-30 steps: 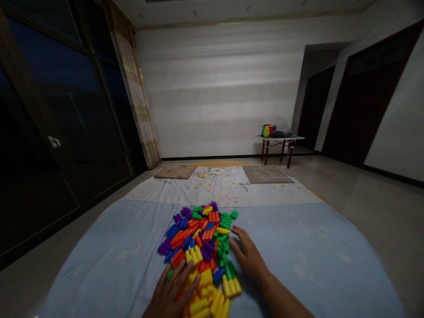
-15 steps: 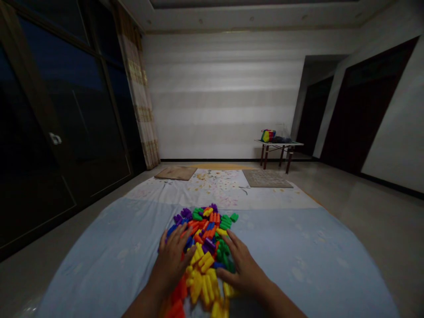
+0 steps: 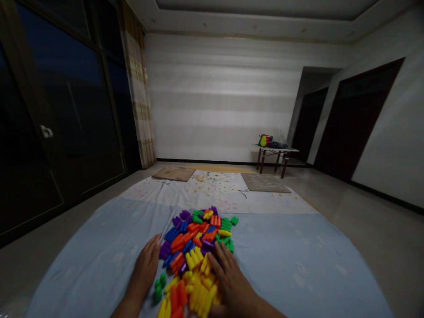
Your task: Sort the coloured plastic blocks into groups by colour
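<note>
A heap of plastic building blocks [image 3: 194, 236] in purple, blue, orange, green and yellow lies on the light blue cloth. My left hand [image 3: 145, 263] is on edge at the heap's left side, fingers stretched out, close to the purple blocks [image 3: 164, 250]; it holds nothing. Across the right side lies my right hand [image 3: 232, 276], its fingers extended over yellow blocks [image 3: 200, 291] and against green ones [image 3: 228, 243]. No block is gripped in it. Orange blocks [image 3: 178, 296] and a few green blocks [image 3: 159, 287] lie nearest to me, between my forearms.
White flowered cloth [image 3: 215, 187] continues beyond the blue. A brown mat [image 3: 174, 173] and a grey patterned mat [image 3: 265, 182] lie at its far end. Against the far wall stands a small table [image 3: 276, 149] with a colourful bag [image 3: 265, 140]. Glass doors [image 3: 79, 110] line the left.
My left hand has moved left off the heap to its side. My right hand has come lower and inward onto the yellow blocks, which have bunched up. The view has shifted slightly.
</note>
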Tool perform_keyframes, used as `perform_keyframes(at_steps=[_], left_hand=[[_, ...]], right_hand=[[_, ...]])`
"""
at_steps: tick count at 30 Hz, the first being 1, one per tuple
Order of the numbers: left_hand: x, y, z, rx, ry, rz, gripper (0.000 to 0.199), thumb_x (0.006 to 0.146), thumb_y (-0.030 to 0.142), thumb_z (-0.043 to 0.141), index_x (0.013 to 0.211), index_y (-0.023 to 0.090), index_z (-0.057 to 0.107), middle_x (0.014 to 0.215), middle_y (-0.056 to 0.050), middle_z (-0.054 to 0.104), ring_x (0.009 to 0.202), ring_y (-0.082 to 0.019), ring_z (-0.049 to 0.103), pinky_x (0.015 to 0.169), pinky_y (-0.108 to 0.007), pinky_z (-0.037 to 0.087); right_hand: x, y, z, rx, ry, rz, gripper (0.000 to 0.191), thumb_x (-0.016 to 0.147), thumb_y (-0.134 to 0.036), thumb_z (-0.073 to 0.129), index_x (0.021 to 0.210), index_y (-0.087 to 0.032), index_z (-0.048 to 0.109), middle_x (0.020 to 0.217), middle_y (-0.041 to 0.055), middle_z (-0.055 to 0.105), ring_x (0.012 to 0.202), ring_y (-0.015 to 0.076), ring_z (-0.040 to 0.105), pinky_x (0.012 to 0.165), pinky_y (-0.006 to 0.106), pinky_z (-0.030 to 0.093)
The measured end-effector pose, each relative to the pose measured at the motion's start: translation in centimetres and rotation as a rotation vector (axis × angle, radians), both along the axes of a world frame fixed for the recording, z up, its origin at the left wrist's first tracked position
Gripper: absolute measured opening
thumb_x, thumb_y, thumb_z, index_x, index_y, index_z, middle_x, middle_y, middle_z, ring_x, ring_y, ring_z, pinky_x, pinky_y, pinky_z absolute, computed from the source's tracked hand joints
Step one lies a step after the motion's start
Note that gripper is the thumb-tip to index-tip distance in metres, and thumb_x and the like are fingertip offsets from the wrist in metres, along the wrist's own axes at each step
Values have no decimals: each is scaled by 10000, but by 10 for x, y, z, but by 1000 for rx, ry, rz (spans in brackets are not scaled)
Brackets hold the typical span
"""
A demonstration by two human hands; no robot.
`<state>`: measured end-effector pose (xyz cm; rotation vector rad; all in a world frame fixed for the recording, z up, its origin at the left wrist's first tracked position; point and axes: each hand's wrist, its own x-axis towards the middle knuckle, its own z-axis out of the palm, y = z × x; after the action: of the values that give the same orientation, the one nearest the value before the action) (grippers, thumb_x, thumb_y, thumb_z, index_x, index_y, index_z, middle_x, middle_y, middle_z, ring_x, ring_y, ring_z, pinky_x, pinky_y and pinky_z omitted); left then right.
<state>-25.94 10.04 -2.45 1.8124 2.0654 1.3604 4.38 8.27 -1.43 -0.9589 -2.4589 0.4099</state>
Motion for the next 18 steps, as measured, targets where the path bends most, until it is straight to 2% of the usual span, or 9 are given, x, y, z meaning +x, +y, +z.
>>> perform_keyframes(at_steps=[3,6,8,10,12,14,16,18], left_hand=[[-3,-2,0,-16,-3,1,509,849,434,263,1095,144,601,1167,-76,627,1120,-177,548,1016,-367,402],[-5,-2,-4,-77,15,12,532,851,432,240,1118,136,591,1177,-89,621,1133,-182,538,1020,-380,387],[-5,-2,-8,-118,45,17,523,852,424,233,1133,158,585,1185,-80,617,1144,-182,530,1035,-392,359],[-4,-2,-11,-147,88,30,499,854,401,235,1140,185,583,1192,-65,614,1149,-182,526,1049,-410,327],[-3,-3,-13,-166,140,55,491,856,382,233,1149,190,577,1198,-64,611,1154,-189,521,1056,-433,303],[-1,-5,-12,-185,193,92,490,858,372,231,1158,188,572,1204,-69,606,1163,-201,514,1053,-459,293],[1,-6,-9,-212,245,122,489,859,365,234,1158,183,575,1206,-77,604,1168,-214,509,1044,-479,291],[3,-8,-7,-237,292,146,483,859,351,241,1157,175,578,1207,-87,602,1169,-225,506,1035,-494,289]], right_hand=[[-3,4,10,-28,12,18,1023,571,-511,725,1422,-198,254,1494,147,124,1356,370,73,1066,564,151],[1,17,19,-27,125,51,964,626,-541,681,1424,-216,248,1491,124,190,1358,331,147,1074,526,182],[5,35,23,-19,253,-42,785,735,-499,598,1406,-224,298,1472,103,260,1353,276,207,1081,472,216],[8,61,23,-38,370,-217,649,803,-462,517,1372,-190,366,1442,113,325,1338,243,259,1085,437,231],[10,92,20,-90,445,-392,640,792,-482,510,1321,-128,435,1417,153,355,1320,259,297,1082,442,237],[9,120,14,-141,505,-503,682,734,-530,555,1260,-99,499,1389,178,389,1311,296,307,1075,468,237],[5,139,9,-170,582,-559,685,677,-573,591,1175,-105,571,1328,187,463,1290,328,333,1063,499,233],[-3,148,6,-171,648,-555,644,648,-603,599,1067,-115,636,1213,190,565,1232,351,410,1038,524,255]])
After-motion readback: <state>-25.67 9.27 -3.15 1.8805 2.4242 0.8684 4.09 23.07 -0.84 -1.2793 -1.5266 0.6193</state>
